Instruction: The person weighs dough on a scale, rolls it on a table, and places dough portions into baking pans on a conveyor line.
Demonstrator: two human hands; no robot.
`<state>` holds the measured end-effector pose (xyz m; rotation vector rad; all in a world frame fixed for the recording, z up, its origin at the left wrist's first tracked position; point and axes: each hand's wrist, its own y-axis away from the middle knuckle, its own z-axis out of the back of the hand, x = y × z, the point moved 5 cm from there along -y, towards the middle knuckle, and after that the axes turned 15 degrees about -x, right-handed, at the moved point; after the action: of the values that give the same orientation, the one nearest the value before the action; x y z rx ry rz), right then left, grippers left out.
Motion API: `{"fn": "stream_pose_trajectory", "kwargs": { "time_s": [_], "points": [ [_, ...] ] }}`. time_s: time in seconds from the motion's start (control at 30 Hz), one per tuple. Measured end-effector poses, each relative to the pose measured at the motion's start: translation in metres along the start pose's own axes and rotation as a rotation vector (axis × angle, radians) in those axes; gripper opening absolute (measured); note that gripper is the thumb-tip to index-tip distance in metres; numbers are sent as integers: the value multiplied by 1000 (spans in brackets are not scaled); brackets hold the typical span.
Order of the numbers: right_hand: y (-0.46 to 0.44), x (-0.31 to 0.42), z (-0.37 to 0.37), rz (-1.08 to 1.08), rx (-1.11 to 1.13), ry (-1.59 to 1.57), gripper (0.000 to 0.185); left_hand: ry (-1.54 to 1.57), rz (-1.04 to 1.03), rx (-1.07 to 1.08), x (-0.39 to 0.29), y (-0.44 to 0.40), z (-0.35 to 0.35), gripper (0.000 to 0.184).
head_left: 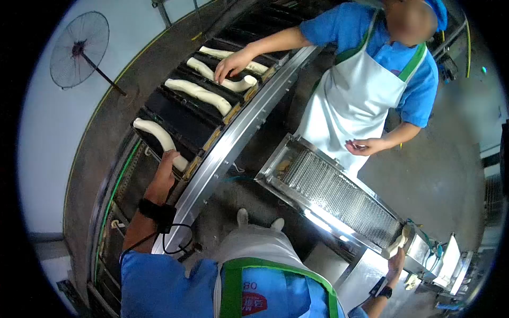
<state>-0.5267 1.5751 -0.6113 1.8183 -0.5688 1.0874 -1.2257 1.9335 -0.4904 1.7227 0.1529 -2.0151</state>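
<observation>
Near the lower end of the black slatted conveyor (pixel 177 117), my left hand (pixel 168 160) has its fingers at the lower end of a long pale piece (pixel 156 131). Whether they grip it or rest on it is unclear. Far to the right, my right hand (pixel 395 258) is closed on another pale piece (pixel 396 243) at the lower end of a metal mesh tray (pixel 339 193). More long pale pieces lie in the slots: one twisted piece (pixel 199 94) and one curved piece (pixel 201 69) under a co-worker's hand (pixel 233 64).
A co-worker in a white apron (pixel 339 106) stands across the mesh tray, one hand over the conveyor. A metal rail (pixel 228 143) edges the conveyor. A fan (pixel 79 49) stands at the upper left. Metal equipment (pixel 421 252) is at the lower right.
</observation>
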Motion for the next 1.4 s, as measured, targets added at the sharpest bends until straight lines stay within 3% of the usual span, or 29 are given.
{"fn": "stream_pose_trajectory", "kwargs": {
  "time_s": [0.07, 0.13, 0.17, 0.2, 0.27, 0.3, 0.37, 0.4, 0.43, 0.47, 0.5, 0.53, 0.57, 0.6, 0.67, 0.7, 0.77, 0.8, 0.83, 0.9, 0.93, 0.97, 1.03, 1.1, 1.17, 1.23, 1.37, 1.4],
  "points": [
    [60, 24, -38, 59, 17, 102, 36, 47, 94, -41, 15, 1, 17, 32],
    [102, 43, -89, 118, 116, 175, 39, -333, -822, 305, 28, -5, 24, 33],
    [120, 49, -117, 149, 182, 205, 41, -326, -822, 291, 45, -13, 32, 33],
    [140, 51, -150, 176, 258, 228, 42, -235, -637, 272, 67, -25, 47, 37],
    [172, 59, -218, 212, 420, 261, 46, -198, -876, 268, 62, -11, 63, 44],
    [188, 59, -250, 226, 509, 268, 47, -187, -878, 245, 66, -6, 70, 44],
    [217, 55, -310, 249, 669, 287, 51, 37, -776, 243, 71, 3, 83, 37],
    [228, 55, -333, 301, 697, 300, 52, 110, -382, 180, 68, 7, 87, 34],
    [227, 50, -336, 505, 545, 378, 54, 244, 6, 54, 68, 16, 94, 32],
    [254, 53, -379, 736, 593, 582, 58, 223, 6, 49, 78, 15, 98, 33],
    [274, 37, -428, 551, 960, 527, 60, 212, -5, 45, 89, 12, 105, 34],
    [296, 21, -472, 295, 1287, 503, 63, 278, 215, -61, 103, 10, 112, 32],
    [308, 4, -505, 324, 1427, 554, 64, 292, 214, -88, 110, 12, 120, 32],
    [346, -9, -534, 225, 1438, 541, 63, 202, -50, 16, 109, 15, 128, 29],
    [386, -67, -585, 31, 1551, 605, 54, 284, 186, -43, 87, 41, 136, 23],
    [394, -99, -608, 114, 1587, 621, 53, 291, 201, -67, 95, 39, 144, 23],
    [384, -179, -642, 732, 1603, 1060, 53, 43, -268, 120, 110, 44, 161, 24],
    [383, -200, -643, 1239, 1680, 960, 49, -4, -326, 115, 110, 49, 170, 26],
    [385, -209, -639, 1338, 1713, 988, 45, -51, -384, 107, 110, 54, 179, 29],
    [391, -201, -624, 1084, 1844, 1030, 40, -161, -202, -305, 76, 64, 206, 37],
    [380, -190, -619, 867, 1903, 1024, 37, -177, -176, -306, 63, 62, 209, 37],
    [375, -181, -612, 669, 1944, 1021, 35, -380, -234, -197, 58, 54, 216, 37],
    [363, -163, -603, 565, 1828, 1095, 34, -684, -275, -34, 53, 26, 222, 38],
    [347, -154, -598, 549, 1811, 1081, 34, -772, -262, 41, 42, -12, 224, 36],
    [332, -146, -591, 244, 1745, 1009, 33, -826, -282, 40, 20, -43, 219, 37],
    [309, -125, -585, 225, 1678, 1037, 32, -1169, -88, 67, 3, -77, 196, 44],
    [249, -99, -566, 198, 1550, 1036, 31, -1416, -101, 63, 20, -135, 162, 41],
    [238, -93, -564, 203, 1555, 1023, 31, -1487, -28, 146, 20, -135, 152, 41]
  ]
}}
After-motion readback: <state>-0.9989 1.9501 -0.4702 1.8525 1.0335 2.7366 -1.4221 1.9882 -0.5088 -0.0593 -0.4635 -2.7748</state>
